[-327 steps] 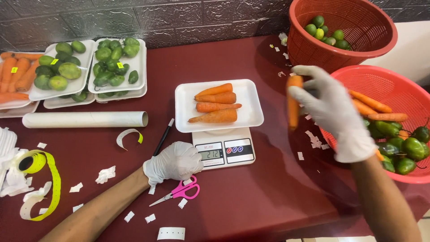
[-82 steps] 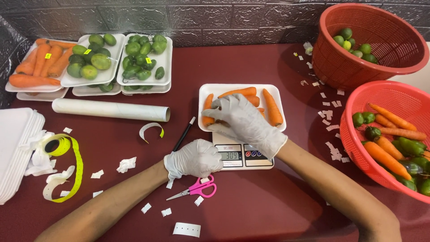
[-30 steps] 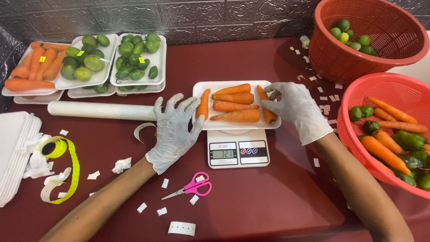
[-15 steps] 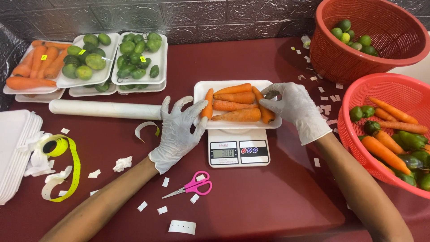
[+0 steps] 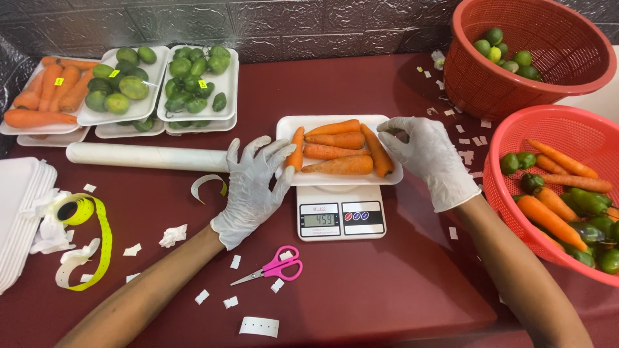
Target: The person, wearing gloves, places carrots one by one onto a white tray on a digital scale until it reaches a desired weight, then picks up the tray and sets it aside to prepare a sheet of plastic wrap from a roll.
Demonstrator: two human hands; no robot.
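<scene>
A white foam tray [image 5: 335, 180] holding several carrots [image 5: 338, 152] rests on a small white digital scale [image 5: 340, 218]. Both my hands wear white gloves. My left hand [image 5: 253, 185] has spread fingers, their tips touching the tray's left edge. My right hand [image 5: 427, 156] is at the tray's right edge, fingertips on its rim next to a carrot. Neither hand clearly grips the tray.
Pink scissors [image 5: 276, 268] lie in front of the scale. A white roll [image 5: 147, 156] lies to the left, with filled trays of carrots [image 5: 40, 102] and green fruit [image 5: 193, 80] behind it. Two red baskets [image 5: 523, 61] [image 5: 558, 187] stand at the right. A foam tray stack [image 5: 19, 212] and yellow label tape [image 5: 82, 235] sit at the left.
My hands left the carrots and came to the two sides of the tray. My right hand set the rightmost carrot down along the tray's edge; the left hand rose from beside the scale.
</scene>
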